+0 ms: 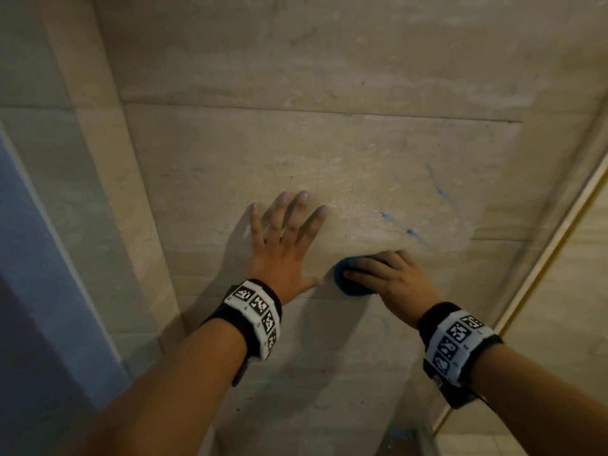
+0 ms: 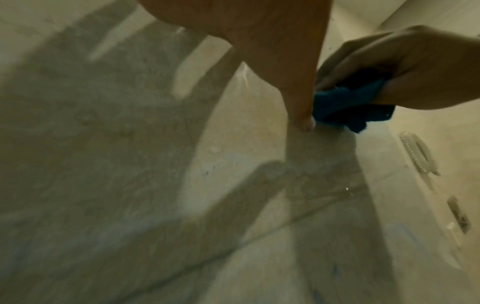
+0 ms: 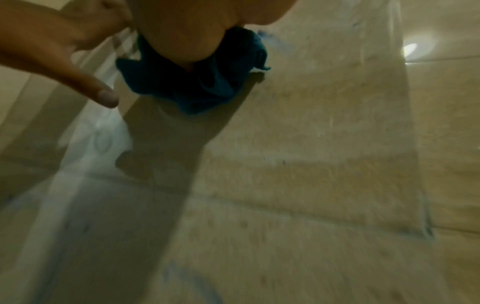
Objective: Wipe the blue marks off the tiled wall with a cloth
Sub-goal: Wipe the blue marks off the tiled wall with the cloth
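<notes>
Beige tiled wall (image 1: 329, 153), grout lines running across, dim light. Left hand (image 1: 283, 245) is flat on the tile, fingers spread and straight, holding nothing (looks like a brace). Right hand (image 1: 391, 278) has its fingers curled over a bunched blue cloth (image 1: 345, 284), pressing it to the wall just beside the left thumb. Hands sit close together, not touching as far as I can tell.

Progress, my read: partway. Tile around the left hand shows no blue. Two blue marks are left up and right of the cloth: a short streak (image 1: 399, 227) near the right fingers and a thinner line (image 1: 436, 184) further up. Faint bluish smears (image 3: 197, 288) also show lower down in the right wrist view, too blurred to be sure. Cloth isn't on either mark yet, so both need passes.
</notes>
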Motion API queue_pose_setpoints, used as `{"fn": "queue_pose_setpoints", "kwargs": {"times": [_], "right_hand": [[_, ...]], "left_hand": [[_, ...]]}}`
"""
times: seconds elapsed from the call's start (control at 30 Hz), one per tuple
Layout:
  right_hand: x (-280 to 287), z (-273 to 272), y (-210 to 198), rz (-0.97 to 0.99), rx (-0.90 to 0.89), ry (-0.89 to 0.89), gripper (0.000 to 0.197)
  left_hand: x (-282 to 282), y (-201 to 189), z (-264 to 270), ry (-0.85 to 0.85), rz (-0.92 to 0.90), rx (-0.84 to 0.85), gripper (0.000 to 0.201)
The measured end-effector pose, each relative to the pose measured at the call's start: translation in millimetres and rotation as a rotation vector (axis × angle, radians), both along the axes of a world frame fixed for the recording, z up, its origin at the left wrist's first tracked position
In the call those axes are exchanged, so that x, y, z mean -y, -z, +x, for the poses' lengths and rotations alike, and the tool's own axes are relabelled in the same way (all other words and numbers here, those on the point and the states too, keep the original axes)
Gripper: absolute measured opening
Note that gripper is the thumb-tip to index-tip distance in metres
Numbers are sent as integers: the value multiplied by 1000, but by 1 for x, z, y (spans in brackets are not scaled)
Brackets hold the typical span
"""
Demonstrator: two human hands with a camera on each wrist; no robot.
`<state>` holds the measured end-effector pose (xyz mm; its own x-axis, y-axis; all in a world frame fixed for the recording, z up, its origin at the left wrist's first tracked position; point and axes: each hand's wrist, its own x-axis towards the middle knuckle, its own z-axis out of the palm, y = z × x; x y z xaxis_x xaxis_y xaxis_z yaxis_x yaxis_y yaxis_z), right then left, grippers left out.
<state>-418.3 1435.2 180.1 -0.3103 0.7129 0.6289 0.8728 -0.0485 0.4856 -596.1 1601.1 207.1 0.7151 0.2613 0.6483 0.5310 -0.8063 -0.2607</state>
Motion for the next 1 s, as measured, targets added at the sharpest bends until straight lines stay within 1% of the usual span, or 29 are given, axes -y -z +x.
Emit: {"fn": "queue_pose_setpoints", "kwargs": {"times": [0.07, 0.13, 0.2, 0.27, 0.33, 0.4, 0.47, 0.63, 0.73, 0.83, 0.97, 1.0], "right_hand": [[-1, -1, -19, 98, -44, 32, 40], [-3, 0, -41, 207, -92, 51, 39], [-4, 2, -65, 346, -156, 57, 38], [-4, 4, -87, 473, -198, 64, 37], [-3, 4, -99, 535, -224, 63, 42], [-4, 4, -99, 547, -212, 62, 42], [-5, 6, -89, 532, -184, 62, 40], [-5, 11, -48, 345, -55, 56, 45], [-3, 9, -33, 296, -44, 92, 48], [-1, 3, -36, 321, -74, 133, 50], [1, 1, -59, 488, -141, 203, 45], [0, 2, -65, 501, -157, 214, 45]], "left_hand": [[3, -10, 1, 27, 36, 42, 135], [8, -27, 7, 44, 59, 43, 135], [14, -42, 16, 58, 33, 24, 136], [18, -49, 23, 36, -12, -11, 140], [18, -49, 27, 6, -48, -44, 143], [17, -48, 29, -9, -58, -61, 144], [15, -47, 30, -4, -63, -56, 145], [14, -46, 31, -1, -61, -66, 146], [14, -47, 31, 6, -56, -72, 145], [13, -46, 31, 19, -57, -70, 144], [13, -47, 32, 20, -74, -73, 145], [14, -47, 32, 19, -76, -74, 145]]}}
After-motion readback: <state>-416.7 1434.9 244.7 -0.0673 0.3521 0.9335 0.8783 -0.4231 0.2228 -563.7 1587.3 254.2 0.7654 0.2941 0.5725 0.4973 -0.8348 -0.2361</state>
